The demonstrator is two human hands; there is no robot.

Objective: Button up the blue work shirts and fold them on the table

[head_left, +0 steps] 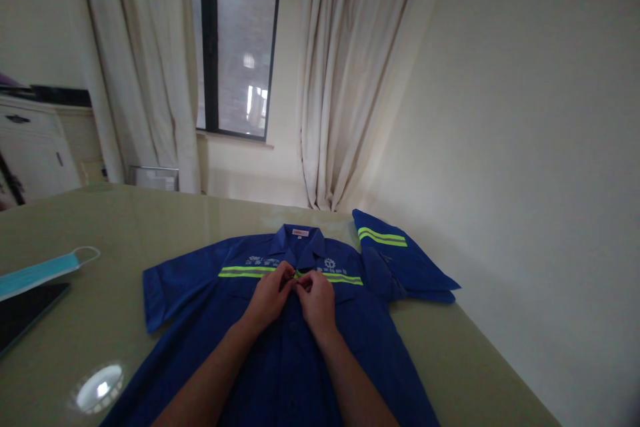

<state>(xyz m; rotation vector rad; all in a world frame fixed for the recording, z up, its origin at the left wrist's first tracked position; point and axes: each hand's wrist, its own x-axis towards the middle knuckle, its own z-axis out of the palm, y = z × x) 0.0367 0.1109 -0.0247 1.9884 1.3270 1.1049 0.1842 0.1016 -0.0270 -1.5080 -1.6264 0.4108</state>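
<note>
A blue short-sleeved work shirt [240, 347] lies spread out, front side up, with its collar away from me. A yellow-green reflective stripe crosses its chest, and white printing shows above the stripe on both sides. My left hand [270, 293] and my right hand [316, 297] meet at the front placket, level with the stripe. Both pinch the placket's edges between thumb and fingers. Whatever small fastening sits between the fingertips is hidden. Below the hands, the placket runs down the middle between my forearms.
A folded blue garment [400, 260] with a matching stripe lies at the right, against the shirt's right sleeve. On the left are a light blue face mask [40, 275] and a dark flat device [30, 310]. The table [125, 227] meets the wall [525, 180] on the right.
</note>
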